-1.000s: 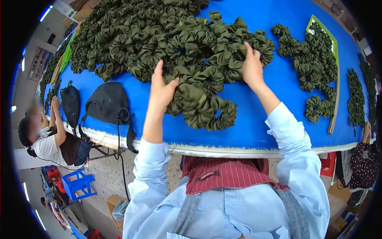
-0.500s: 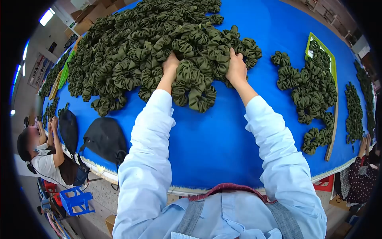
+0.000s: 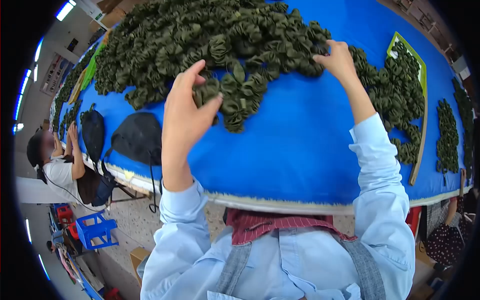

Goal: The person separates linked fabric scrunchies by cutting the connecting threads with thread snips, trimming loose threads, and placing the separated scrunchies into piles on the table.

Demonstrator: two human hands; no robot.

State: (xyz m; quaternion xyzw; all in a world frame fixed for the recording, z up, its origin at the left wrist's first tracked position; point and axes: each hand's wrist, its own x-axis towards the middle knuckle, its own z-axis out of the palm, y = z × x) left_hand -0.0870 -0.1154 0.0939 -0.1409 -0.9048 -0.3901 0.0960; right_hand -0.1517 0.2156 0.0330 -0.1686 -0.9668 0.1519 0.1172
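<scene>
My left hand (image 3: 186, 112) is raised just over the near edge of a big pile of dark green fabric scrunchies (image 3: 200, 35). Its thumb and fingers are spread, with nothing gripped between them. Right by its fingertips lies a small cluster of scrunchies (image 3: 235, 102), jutting out from the pile toward me. At the pile's right end is my right hand (image 3: 340, 59), thumb and forefinger apart beside the scrunchies there. Its other fingers are partly hidden, and contact with the fabric is hard to make out.
More scrunchies (image 3: 395, 100) lie on the right, by a yellow-green frame (image 3: 425, 75) and a wooden strip (image 3: 419, 155). A black bag (image 3: 135, 140) rests on the blue table (image 3: 280, 165) at left. Another person (image 3: 65, 170) works on the left, beyond it; a blue stool (image 3: 95, 230) stands below.
Both hands have come out of the pile. My left hand has lifted back toward me and opened; my right has shifted right to the pile's end. The view has tilted slightly.
</scene>
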